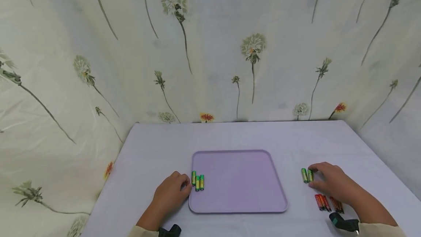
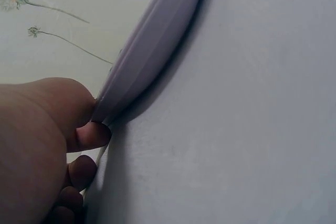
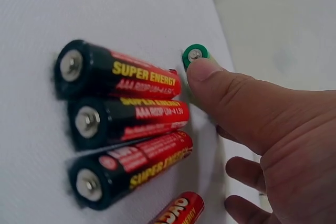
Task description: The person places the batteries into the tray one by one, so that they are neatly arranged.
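A shallow purple tray [image 1: 243,182] lies on the table, and my left hand [image 1: 173,192] is at its left rim. In the left wrist view, the thumb and index finger of that hand [image 2: 37,140] pinch the tray's rim [image 2: 152,51]. Three green AAA batteries [image 1: 197,182] lie upon the tray by this rim. To the right of the tray, my right hand [image 1: 332,182] pinches a green battery [image 1: 310,175] end to end between thumb and finger. Another green battery [image 1: 304,175] lies just left of it. The right wrist view shows the thumb over the green battery's end [image 3: 195,54].
Red and black batteries [image 1: 323,202] lie side by side nearer the front, with more red batteries [image 1: 337,204] beside them, partly under the right forearm. A white cloth covers the table [image 1: 230,134]. Flower-patterned sheeting [image 1: 213,46] rises behind and at both sides.
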Tool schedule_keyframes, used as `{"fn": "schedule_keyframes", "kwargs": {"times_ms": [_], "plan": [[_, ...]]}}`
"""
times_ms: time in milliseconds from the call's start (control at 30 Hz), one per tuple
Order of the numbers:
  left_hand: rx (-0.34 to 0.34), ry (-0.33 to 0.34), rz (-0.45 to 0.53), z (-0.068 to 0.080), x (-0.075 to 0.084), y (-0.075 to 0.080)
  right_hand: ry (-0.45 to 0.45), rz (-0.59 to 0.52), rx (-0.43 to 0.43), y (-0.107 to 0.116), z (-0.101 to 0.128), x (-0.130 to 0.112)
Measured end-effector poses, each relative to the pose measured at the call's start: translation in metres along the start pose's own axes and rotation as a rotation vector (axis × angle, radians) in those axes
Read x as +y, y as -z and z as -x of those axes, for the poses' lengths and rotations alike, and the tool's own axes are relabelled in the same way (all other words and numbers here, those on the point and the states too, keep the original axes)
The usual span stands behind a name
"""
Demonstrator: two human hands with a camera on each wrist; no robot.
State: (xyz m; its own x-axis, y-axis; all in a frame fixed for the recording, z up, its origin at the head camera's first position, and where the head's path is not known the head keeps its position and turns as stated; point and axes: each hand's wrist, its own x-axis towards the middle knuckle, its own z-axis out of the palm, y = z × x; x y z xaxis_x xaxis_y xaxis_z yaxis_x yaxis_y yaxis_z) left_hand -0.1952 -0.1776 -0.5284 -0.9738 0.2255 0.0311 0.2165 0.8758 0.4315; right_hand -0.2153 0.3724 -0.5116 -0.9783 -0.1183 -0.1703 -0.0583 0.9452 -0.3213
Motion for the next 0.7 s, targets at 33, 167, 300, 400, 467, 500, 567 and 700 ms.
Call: {"fn": "schedule_keyframes", "kwargs": {"times_ms": [33,167,300,400,467,500,567,700], "plan": [[0.005,-0.002,0.000,0.001,0.000,0.000,0.003,0.001,0.000,0.000,0.000,0.000],[0.013,0.002,0.004,0.003,0.000,-0.002,0.017,0.009,0.009,0.003,0.002,0.001],[0.021,-0.004,-0.003,0.002,-0.001,-0.003,0.005,0.002,0.023,0.006,0.004,-0.003],[0.028,-0.011,-0.011,0.001,-0.002,-0.003,-0.007,-0.009,0.037,0.009,0.004,-0.007],[0.030,-0.012,-0.009,0.001,-0.001,-0.002,-0.009,-0.015,0.055,0.008,0.004,-0.008],[0.030,-0.012,-0.008,0.000,-0.001,-0.002,-0.008,-0.017,0.066,0.008,0.004,-0.009],[0.026,-0.007,-0.006,0.000,-0.001,-0.001,0.003,-0.025,0.082,0.006,0.004,-0.011],[0.017,0.002,-0.005,0.001,0.000,-0.001,0.019,-0.041,0.114,0.002,0.005,-0.014]]}}
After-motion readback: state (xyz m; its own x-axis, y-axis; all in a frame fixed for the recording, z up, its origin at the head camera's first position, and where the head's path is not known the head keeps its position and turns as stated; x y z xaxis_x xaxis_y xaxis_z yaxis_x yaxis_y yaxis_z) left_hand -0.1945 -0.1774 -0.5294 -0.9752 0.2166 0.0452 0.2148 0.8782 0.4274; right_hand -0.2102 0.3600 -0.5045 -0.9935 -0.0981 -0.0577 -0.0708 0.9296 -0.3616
